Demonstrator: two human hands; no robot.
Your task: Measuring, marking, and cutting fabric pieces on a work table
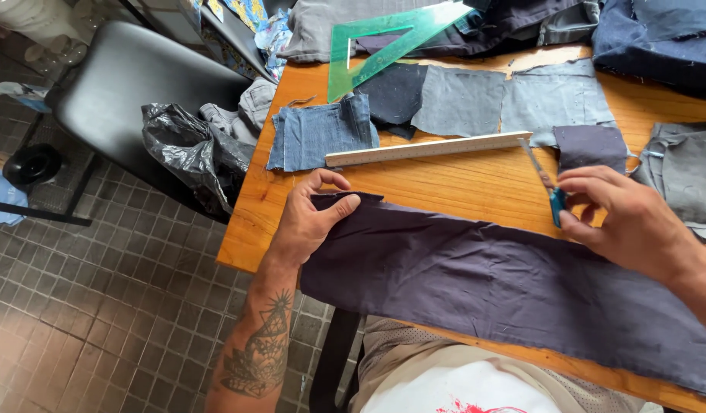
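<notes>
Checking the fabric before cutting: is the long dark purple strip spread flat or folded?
Spread, wrinkled: dark purple strip lies along the table under the left hand.

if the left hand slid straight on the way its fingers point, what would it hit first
The left hand points up and right across the dark purple cloth. Past the cloth's edge lies bare table, then probably the wooden ruler, though depth is hard to judge.

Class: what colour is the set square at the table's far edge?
Translucent green set square; head view.
</notes>
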